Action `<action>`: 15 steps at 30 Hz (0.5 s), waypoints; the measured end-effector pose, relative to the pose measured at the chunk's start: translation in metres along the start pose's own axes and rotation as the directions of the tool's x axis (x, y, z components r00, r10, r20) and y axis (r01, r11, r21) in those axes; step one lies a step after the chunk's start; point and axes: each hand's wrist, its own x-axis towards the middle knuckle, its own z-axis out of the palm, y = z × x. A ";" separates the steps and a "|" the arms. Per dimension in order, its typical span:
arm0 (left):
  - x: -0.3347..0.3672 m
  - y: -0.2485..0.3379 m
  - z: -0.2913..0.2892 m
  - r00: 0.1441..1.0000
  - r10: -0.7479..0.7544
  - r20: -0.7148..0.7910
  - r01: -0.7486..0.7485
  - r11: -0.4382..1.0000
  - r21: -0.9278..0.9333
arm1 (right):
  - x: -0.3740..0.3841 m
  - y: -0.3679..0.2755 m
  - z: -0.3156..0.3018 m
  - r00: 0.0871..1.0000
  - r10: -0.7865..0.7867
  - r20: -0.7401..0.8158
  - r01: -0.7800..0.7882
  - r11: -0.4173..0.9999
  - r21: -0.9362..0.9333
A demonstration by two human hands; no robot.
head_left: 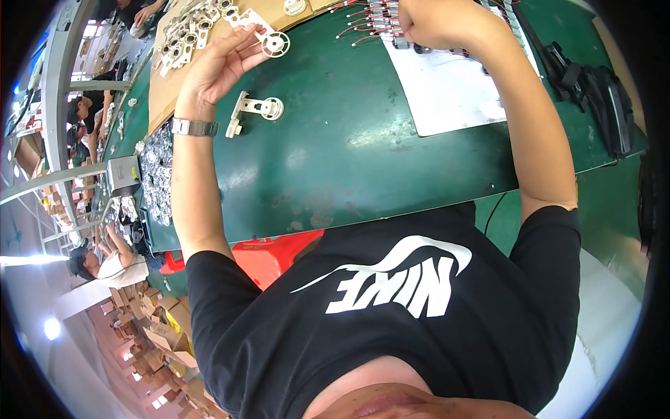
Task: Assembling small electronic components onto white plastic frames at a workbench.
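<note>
My left hand (222, 61) is closed on a white plastic bracket (276, 45) with a spoked round end. A similar white bracket (264, 107) lies on the green table just below that hand. At the far right, my right hand (447, 25) is bent over a row of small motors (380, 21) with thin red and black wires. Its fingers are curled down among them, and their tips are mostly hidden; whatever they pinch cannot be seen. Under the motors lies a white sheet (453, 105).
Several white brackets with dark rings (183, 46) cover a cardboard sheet (162, 87) at the far left. A bag of small parts (158, 178) sits by the table's left edge. Black straps (604, 105) lie at right. A red stool (276, 255) stands below; other people work at left.
</note>
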 end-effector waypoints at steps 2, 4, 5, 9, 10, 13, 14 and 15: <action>0.005 -0.001 0.005 0.998 0.021 0.066 -0.019 0.999 -0.030 | -0.023 0.029 0.019 0.894 -0.263 -0.363 0.340 0.926 0.167; 0.015 -0.002 0.020 0.984 0.080 0.156 -0.073 0.996 -0.054 | -0.035 0.018 -0.008 0.942 -0.202 -0.267 0.269 0.931 0.245; 0.020 0.000 0.028 0.967 0.100 0.234 -0.085 0.994 -0.071 | -0.040 0.008 -0.029 0.974 -0.151 -0.169 0.199 0.925 0.323; 0.026 -0.002 0.046 0.970 0.206 0.129 -0.185 0.970 -0.161 | -0.002 -0.017 -0.032 0.960 0.261 0.098 -0.251 0.962 -0.109; 0.028 -0.002 0.049 0.969 0.208 0.131 -0.185 0.969 -0.166 | -0.003 -0.014 -0.030 0.959 0.263 0.101 -0.252 0.961 -0.114; 0.033 -0.004 0.070 0.944 0.320 0.083 -0.283 0.912 -0.298 | -0.009 -0.009 -0.020 0.978 0.204 0.041 -0.200 0.976 -0.080; 0.035 -0.006 0.067 0.944 0.319 0.083 -0.281 0.911 -0.302 | -0.020 -0.004 -0.012 0.978 -0.061 -0.200 0.060 0.998 -0.013; 0.037 -0.009 0.063 0.933 0.328 0.147 -0.251 0.887 -0.387 | -0.028 -0.002 -0.005 0.850 -0.294 -0.438 0.322 0.947 -0.011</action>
